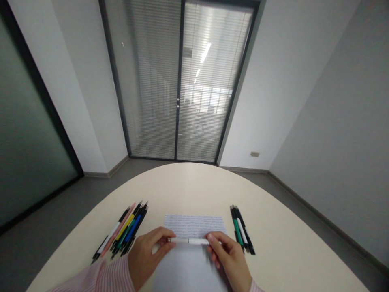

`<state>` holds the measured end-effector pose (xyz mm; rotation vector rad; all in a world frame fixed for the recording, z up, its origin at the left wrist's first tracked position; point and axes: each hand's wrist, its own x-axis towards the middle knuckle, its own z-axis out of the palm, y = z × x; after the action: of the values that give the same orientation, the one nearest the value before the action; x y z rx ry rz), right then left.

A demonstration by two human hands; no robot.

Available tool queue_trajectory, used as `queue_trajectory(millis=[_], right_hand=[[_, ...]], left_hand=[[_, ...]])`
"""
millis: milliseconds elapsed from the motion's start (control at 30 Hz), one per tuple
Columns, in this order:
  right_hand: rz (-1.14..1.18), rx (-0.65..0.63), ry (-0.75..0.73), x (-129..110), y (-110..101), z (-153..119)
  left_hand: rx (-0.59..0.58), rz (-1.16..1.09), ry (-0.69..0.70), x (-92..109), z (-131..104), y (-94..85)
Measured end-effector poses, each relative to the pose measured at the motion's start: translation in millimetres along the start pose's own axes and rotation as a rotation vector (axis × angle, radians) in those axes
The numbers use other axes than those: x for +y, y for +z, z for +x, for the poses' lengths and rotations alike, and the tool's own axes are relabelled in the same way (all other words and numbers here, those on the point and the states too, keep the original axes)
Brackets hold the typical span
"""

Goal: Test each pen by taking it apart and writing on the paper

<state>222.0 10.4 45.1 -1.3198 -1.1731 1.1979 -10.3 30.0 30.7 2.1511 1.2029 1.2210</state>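
Note:
A white pen (pixel 189 241) lies level between my two hands, over a sheet of paper (pixel 185 267) with lines of writing on its upper part. My left hand (pixel 148 251) pinches the pen's left end between thumb and fingers. At the other end, my right hand (pixel 226 253) grips the barrel, thumb on the near side. Close to my left hand is a bunch of pens (pixel 121 231) in black, white, pink, yellow, green and blue. Beyond my right hand rest a few more pens (pixel 241 229), black, green and white.
The round cream table (pixel 194 186) has its curved far edge ahead of me. Behind it stand a glass partition with blinds (pixel 152 101) and white walls (pixel 273 81). A wall socket (pixel 255 154) sits low on the right.

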Motion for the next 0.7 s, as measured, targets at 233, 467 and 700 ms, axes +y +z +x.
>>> queue_trajectory(millis=[233, 467, 700], right_hand=[[0.009, 0.006, -0.013, 5, -2, 1], [-0.006, 0.007, -0.011, 5, -2, 2], [0.034, 0.014, -0.017, 5, -2, 1]], left_hand=[[0.044, -0.017, 0.054, 8, 3, -3.0], [0.033, 0.038, 0.083, 13, 6, -6.8], [0.015, -0.028, -0.001, 7, 2, -4.3]])
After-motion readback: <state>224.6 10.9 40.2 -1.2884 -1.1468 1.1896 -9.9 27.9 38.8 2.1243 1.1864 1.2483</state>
